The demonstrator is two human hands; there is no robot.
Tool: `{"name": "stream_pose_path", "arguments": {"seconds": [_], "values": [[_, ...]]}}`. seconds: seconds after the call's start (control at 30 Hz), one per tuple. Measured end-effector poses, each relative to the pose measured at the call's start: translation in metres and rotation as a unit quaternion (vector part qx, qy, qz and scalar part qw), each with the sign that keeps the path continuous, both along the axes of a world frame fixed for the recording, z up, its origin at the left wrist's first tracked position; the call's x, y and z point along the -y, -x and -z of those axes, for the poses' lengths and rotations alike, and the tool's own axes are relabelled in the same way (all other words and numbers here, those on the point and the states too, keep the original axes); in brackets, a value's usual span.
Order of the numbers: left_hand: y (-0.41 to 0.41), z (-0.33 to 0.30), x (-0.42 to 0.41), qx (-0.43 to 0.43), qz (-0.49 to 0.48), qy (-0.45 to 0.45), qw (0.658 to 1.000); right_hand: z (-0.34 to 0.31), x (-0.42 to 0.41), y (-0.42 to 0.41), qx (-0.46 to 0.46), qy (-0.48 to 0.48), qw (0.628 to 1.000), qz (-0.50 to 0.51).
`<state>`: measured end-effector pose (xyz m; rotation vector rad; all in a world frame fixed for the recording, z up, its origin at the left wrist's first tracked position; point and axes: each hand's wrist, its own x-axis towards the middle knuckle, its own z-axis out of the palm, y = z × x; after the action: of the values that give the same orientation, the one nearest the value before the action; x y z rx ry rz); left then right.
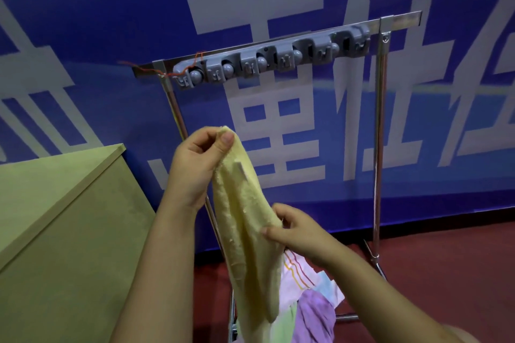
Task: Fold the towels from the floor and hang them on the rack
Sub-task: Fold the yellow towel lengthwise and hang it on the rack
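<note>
**Q:** What does the left hand point(195, 167) hold?

**A:** It pinches the top corner of a pale yellow towel point(245, 231) between thumb and curled fingers, raised near the centre of the view. The towel hangs down from that pinch in a long, loosely gathered strip, with a small white tag point(242, 170) showing just below the thumb.

**Q:** And the right hand point(295, 231)?

**A:** Lower and to the right of the left. Its fingers and thumb grip the towel's right edge about midway down. The two hands are apart, both clamped on the same towel.

**Q:** Where is the towel relative to the rack?

**A:** It is held in the air in front of the rack point(380, 131), a chrome frame standing farther back, and is not on it. The rack's top bar carries a grey strip of clips point(273, 60) with rounded rollers; a thin orange thread point(156, 69) is tied at the strip's left end.

**Q:** What lies below?

**A:** A heap of other towels point(309, 306) on the dark red floor point(432, 267) at the rack's base: a white one with coloured stripes, a purple one, a light green one and a pale blue one. The yellow towel's lower end hangs in front of this heap.

**Q:** Surroundings?

**A:** A tan board cabinet point(61, 231) stands at near left. A blue banner point(83, 22) with large pale characters covers the far wall.
</note>
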<state>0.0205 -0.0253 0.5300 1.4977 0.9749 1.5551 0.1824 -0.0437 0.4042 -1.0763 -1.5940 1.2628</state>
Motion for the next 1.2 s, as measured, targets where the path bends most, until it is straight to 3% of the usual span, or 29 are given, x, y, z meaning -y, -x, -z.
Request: {"name": "stream_pose_path", "arguments": {"seconds": [0.1,0.4,0.6,0.7,0.8,0.93,1.07,1.2], "values": [[0.016,-0.006,-0.007,0.028,-0.027,-0.003,0.999,-0.003,-0.006,-0.016,0.01,-0.052,0.995,0.087],[0.044,0.004,-0.013,0.11,-0.065,0.016,0.992,-0.036,-0.013,-0.064,0.212,-0.142,0.951,0.172],[0.047,0.027,-0.01,0.168,-0.091,0.02,0.981,-0.041,-0.014,-0.075,0.251,-0.173,0.916,0.26],[0.047,0.032,-0.012,0.215,-0.124,0.02,0.969,-0.04,-0.01,-0.075,0.194,-0.17,0.937,0.236],[0.041,0.035,-0.009,0.131,-0.142,0.034,0.981,-0.043,-0.006,-0.07,0.152,-0.162,0.952,0.212],[0.011,0.032,0.008,-0.074,-0.003,0.046,0.996,-0.055,0.0,-0.05,0.154,-0.232,0.936,0.213],[-0.017,0.032,0.023,-0.131,0.133,0.057,0.981,-0.071,0.004,-0.032,0.17,-0.278,0.927,0.187],[-0.022,0.038,0.025,-0.183,0.117,0.051,0.975,-0.078,0.007,-0.03,0.189,-0.301,0.916,0.186]]}}
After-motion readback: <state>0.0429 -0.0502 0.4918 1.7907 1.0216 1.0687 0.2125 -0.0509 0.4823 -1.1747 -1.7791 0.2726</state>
